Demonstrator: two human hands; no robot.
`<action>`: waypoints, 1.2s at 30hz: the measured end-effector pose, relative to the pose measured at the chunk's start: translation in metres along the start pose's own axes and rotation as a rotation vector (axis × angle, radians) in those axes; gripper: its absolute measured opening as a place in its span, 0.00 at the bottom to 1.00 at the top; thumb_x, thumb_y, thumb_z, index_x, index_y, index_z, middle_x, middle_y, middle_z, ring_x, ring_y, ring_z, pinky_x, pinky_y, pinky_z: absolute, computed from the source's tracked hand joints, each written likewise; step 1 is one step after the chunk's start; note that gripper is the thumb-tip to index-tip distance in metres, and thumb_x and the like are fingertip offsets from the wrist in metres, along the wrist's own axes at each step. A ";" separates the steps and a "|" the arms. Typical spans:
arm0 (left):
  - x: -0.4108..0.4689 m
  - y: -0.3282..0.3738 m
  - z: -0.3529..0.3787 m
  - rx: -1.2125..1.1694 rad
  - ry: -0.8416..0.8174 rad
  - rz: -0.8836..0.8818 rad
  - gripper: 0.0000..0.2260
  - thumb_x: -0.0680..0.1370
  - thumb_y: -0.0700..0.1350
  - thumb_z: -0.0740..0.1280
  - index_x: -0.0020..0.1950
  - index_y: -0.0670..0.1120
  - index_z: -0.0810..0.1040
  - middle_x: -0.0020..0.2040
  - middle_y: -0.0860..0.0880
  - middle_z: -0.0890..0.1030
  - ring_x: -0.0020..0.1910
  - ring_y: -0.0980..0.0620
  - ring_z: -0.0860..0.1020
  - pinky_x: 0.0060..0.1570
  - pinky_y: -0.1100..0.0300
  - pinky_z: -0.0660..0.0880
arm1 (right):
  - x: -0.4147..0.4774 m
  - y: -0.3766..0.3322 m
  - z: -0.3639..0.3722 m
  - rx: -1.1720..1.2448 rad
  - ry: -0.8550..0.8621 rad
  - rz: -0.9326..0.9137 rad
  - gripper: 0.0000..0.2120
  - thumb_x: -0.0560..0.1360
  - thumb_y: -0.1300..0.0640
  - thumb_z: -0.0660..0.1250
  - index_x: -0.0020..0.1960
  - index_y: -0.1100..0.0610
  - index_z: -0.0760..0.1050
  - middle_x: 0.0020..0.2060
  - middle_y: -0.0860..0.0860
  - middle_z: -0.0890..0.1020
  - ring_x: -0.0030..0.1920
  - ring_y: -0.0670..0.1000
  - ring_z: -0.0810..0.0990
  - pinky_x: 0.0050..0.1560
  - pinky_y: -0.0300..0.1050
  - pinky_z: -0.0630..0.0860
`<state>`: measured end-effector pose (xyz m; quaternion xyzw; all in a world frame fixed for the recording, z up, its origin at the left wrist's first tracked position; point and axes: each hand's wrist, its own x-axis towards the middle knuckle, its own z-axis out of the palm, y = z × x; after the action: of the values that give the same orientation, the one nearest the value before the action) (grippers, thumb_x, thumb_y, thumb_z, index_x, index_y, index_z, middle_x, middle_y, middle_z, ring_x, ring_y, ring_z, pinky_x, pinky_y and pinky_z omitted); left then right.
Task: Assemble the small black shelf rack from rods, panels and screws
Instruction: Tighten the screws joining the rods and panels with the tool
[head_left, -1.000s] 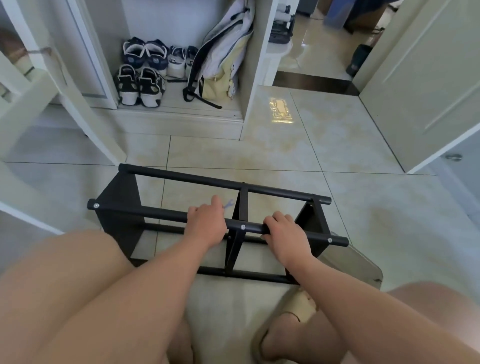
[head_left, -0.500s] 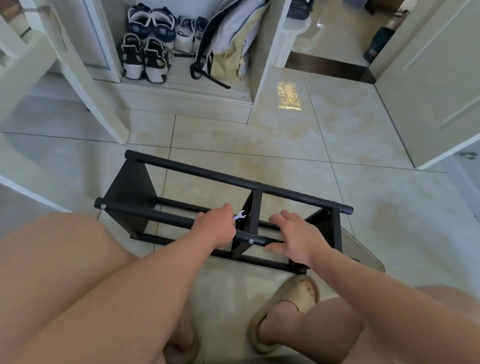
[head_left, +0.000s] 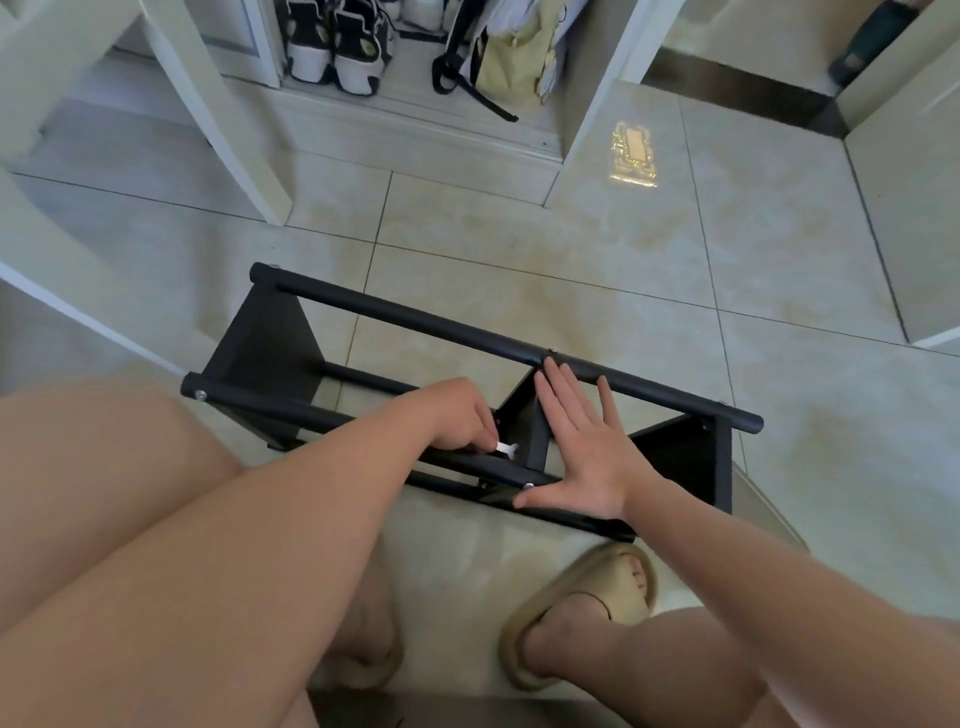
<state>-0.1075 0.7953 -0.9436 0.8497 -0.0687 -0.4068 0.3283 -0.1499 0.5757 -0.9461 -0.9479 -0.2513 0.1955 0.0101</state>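
The rack (head_left: 265, 343) stood on the tile floor (head_left: 571, 270), right in front of the person's knees. The left hand (head_left: 457, 415) pinched a small silver wrench (head_left: 506, 448) beside the middle panel (head_left: 537, 441), just over the near rod (head_left: 291, 415). The right hand (head_left: 587, 457) lay open, fingers spread flat, fingertips reaching the far rod (head_left: 415, 325), thumb by a screw (head_left: 529, 486).

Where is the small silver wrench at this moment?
Head view, centre: the wrench is pinched by the left hand, its open end poking out just left of the rack's middle panel, above the near rod.
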 end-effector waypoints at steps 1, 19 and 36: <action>0.002 -0.002 -0.002 -0.013 -0.021 0.002 0.02 0.74 0.45 0.74 0.45 0.53 0.85 0.35 0.59 0.81 0.38 0.60 0.77 0.39 0.65 0.69 | -0.001 0.000 0.002 0.007 0.016 -0.006 0.64 0.63 0.13 0.48 0.79 0.53 0.24 0.78 0.47 0.26 0.78 0.49 0.27 0.77 0.62 0.31; 0.020 0.012 0.011 -0.671 -0.036 -0.125 0.02 0.78 0.42 0.71 0.48 0.45 0.79 0.40 0.49 0.84 0.39 0.55 0.83 0.42 0.60 0.79 | -0.005 -0.005 -0.001 0.086 0.065 0.034 0.65 0.64 0.18 0.57 0.81 0.55 0.29 0.79 0.55 0.29 0.79 0.53 0.27 0.78 0.61 0.33; 0.021 0.020 0.017 -0.727 0.066 -0.153 0.10 0.78 0.42 0.70 0.59 0.44 0.77 0.41 0.50 0.85 0.40 0.56 0.83 0.45 0.59 0.79 | -0.005 -0.006 0.000 0.095 0.078 0.053 0.64 0.64 0.17 0.56 0.81 0.54 0.31 0.80 0.55 0.31 0.79 0.53 0.29 0.79 0.59 0.33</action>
<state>-0.1031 0.7632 -0.9526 0.6930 0.1547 -0.4005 0.5792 -0.1566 0.5787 -0.9441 -0.9596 -0.2161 0.1703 0.0595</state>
